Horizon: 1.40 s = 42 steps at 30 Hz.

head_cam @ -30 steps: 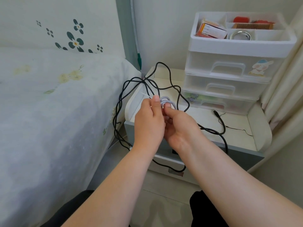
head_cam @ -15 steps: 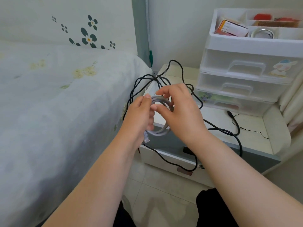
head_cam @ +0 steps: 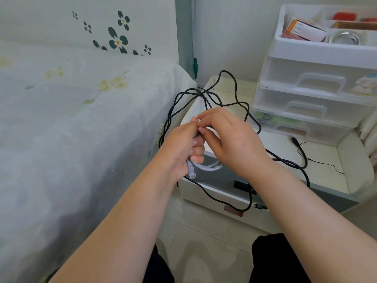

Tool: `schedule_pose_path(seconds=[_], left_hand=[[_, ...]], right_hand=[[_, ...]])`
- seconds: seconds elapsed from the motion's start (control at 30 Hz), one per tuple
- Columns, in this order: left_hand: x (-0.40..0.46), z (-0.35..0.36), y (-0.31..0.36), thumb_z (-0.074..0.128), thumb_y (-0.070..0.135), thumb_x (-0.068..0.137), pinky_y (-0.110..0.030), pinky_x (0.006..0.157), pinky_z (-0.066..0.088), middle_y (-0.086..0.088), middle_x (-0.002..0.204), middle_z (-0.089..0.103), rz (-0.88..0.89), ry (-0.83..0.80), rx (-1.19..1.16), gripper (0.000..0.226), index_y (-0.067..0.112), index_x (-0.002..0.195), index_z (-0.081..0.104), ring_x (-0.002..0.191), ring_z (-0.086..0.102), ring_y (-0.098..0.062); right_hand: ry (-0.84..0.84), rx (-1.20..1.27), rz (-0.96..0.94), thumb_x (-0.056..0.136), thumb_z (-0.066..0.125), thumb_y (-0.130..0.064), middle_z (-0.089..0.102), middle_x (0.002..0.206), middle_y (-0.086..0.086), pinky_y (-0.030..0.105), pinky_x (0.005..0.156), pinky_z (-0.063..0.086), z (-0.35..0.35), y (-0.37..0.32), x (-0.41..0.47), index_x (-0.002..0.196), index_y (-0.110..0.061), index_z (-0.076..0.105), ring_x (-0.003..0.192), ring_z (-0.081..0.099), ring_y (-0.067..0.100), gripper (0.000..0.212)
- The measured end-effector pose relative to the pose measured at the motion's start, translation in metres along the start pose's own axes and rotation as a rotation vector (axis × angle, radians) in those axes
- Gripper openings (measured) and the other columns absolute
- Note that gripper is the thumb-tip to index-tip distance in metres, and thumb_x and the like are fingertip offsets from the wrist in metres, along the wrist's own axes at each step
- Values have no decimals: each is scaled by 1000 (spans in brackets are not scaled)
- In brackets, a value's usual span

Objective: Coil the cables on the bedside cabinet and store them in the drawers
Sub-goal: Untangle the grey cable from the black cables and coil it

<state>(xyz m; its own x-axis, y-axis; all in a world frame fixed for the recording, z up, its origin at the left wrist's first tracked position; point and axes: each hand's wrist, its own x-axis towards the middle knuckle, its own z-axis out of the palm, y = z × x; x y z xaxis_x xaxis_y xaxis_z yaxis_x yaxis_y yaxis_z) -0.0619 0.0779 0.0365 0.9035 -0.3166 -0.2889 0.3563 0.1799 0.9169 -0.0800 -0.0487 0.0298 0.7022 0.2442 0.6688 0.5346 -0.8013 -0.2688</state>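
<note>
Beside the bed with its floral white sheet (head_cam: 71, 123), the left hand (head_cam: 181, 144) grips a coiled grey cable (head_cam: 208, 166), its clear plug hanging below the fist. The right hand (head_cam: 230, 139) pinches that coil's top. A loose black cable (head_cam: 234, 88) sprawls over the white bedside bench (head_cam: 326, 160), near clear plastic drawers (head_cam: 318, 94).

Home bedroom, bed (head_cam: 71, 119), bedside cabinet (head_cam: 326, 160), plastic drawers (head_cam: 306, 94)
</note>
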Motion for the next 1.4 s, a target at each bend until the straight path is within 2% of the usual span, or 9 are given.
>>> schedule_pose_path(seconds=[0.23,0.5,0.67,0.73,0.83,0.97,1.03,1.23,1.4], left_hand=[[1,4,-3,34,36,103,-21,40,18,7,50,28,80,8,183,40,14,75,50,41,19,-9],[3,-2,-5,30,41,102,-24,45,30,9,54,36,188,14,621,39,18,78,50,39,29,-5],[0,-15,-2,30,42,102,-24,48,29,8,60,39,171,-126,747,43,10,102,58,44,29,-6],[-3,-16,-1,30,44,101,-23,49,29,6,64,39,158,-196,710,40,20,108,61,48,28,-7],[-6,-18,1,32,45,99,-18,45,30,8,65,38,124,-290,682,30,34,105,59,49,28,-6],[-8,-22,3,37,43,98,-21,46,29,13,57,38,87,-393,734,36,13,97,57,49,27,-7],[-9,-23,3,40,41,98,-22,46,29,16,53,40,79,-434,757,33,13,91,56,49,27,-7],[-12,-21,3,40,34,100,-21,47,30,14,58,40,45,-477,807,30,10,97,58,50,28,-7],[-10,-16,-7,41,40,99,-26,53,37,1,69,44,46,-459,1121,30,16,89,57,55,36,-12]], right_hand=[[-35,91,136,93,45,-11,53,95,-1,37,57,44,2,4,-3,94,-15,48,73,54,24,5],[-54,167,334,94,48,-11,49,77,-14,13,61,36,1,6,-5,89,-23,46,69,45,11,13],[-166,371,323,91,59,-17,59,100,-16,27,71,48,-13,13,-6,86,-23,57,73,56,16,8],[-202,454,366,90,60,-19,65,101,-10,31,73,50,-17,16,-8,86,-23,59,77,60,19,5],[-230,449,346,89,63,-20,66,83,-4,29,76,51,-19,18,-9,87,-22,62,80,62,12,3],[-254,456,304,87,64,-11,64,82,-9,15,75,47,-22,15,-10,85,-22,62,78,59,4,11],[-279,457,303,87,64,-12,65,83,-6,16,75,48,-24,14,-12,86,-18,63,79,60,6,6],[-325,497,351,88,65,-16,66,82,0,24,73,49,-28,14,-18,88,-16,63,77,60,14,1],[-556,188,289,93,56,-26,65,89,-8,27,73,46,-27,19,-24,112,-29,56,82,57,11,19]])
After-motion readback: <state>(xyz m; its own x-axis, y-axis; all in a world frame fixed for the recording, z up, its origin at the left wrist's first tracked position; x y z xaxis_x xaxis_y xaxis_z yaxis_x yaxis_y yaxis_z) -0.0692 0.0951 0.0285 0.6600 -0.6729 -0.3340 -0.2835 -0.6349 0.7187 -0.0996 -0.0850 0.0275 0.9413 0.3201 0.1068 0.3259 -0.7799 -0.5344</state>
